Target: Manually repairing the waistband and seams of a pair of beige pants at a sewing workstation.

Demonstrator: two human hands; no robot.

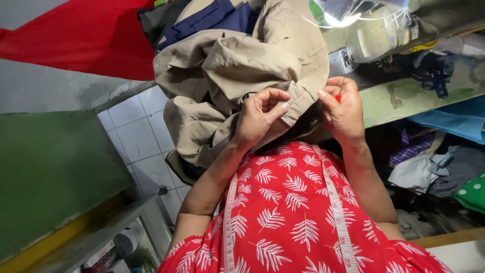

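A crumpled khaki garment [237, 65] is bunched in front of my chest, over my red leaf-print dress [293, 212]. My left hand [258, 120] pinches a folded hem of the garment between thumb and fingers. My right hand [344, 108] is closed at the same hem, just to the right, and grips a small red tool [337, 98] whose tip I cannot make out. The two hands are a few centimetres apart. A white tape measure [337, 212] hangs around my neck, down both sides of the dress.
A sewing machine [381, 30] with a bright lamp stands on a green worktable [409, 96] at upper right. Heaped cloths [434, 167] lie at right, a blue garment [212, 17] and red fabric [86, 35] at top. White floor tiles [136, 134] and a green panel [50, 167] are at left.
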